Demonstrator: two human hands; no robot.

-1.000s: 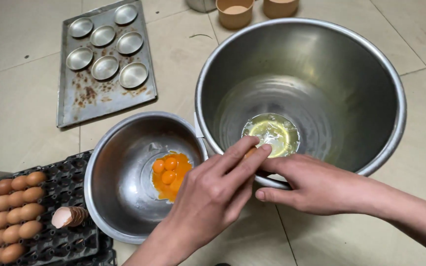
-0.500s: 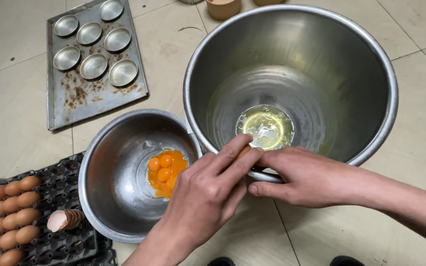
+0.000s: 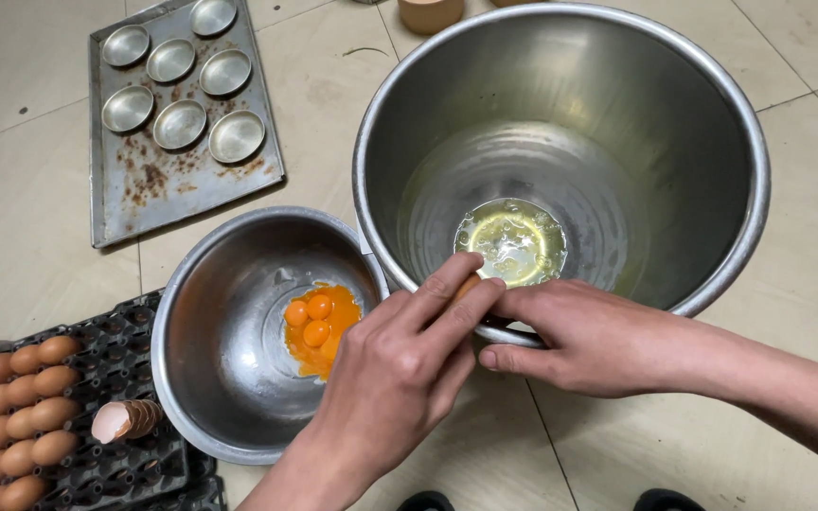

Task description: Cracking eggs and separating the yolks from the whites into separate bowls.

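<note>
While both of your hands meet at the near rim of the large steel bowl [image 3: 560,38], a brown egg [image 3: 467,284] sits pinched between them, only a sliver of its shell showing. Your left hand [image 3: 400,364] reaches up from below, its fingers [image 3: 447,284] closed over the egg's near side, and your right hand [image 3: 589,336] comes in from the right, its fingertips closed on the far side, so both hands are clamped on the egg. How its long axis lies cannot be told, since the fingers hide most of it. The egg sits right over the rim, with the pool of egg white [image 3: 511,241] just beyond it inside the large bowl and the small steel bowl [image 3: 229,378] to the left, touching the large one. In that small bowl lie 3 whole yolks [image 3: 312,320] in a spread of broken yolk. Your left hand is the nearer to the small bowl. Farther left, an egg tray [image 3: 106,397] holds whole brown eggs [image 3: 16,407] and stacked empty shells [image 3: 125,418], and a baking sheet [image 3: 134,194] with 6 small tins lies beyond.
</note>
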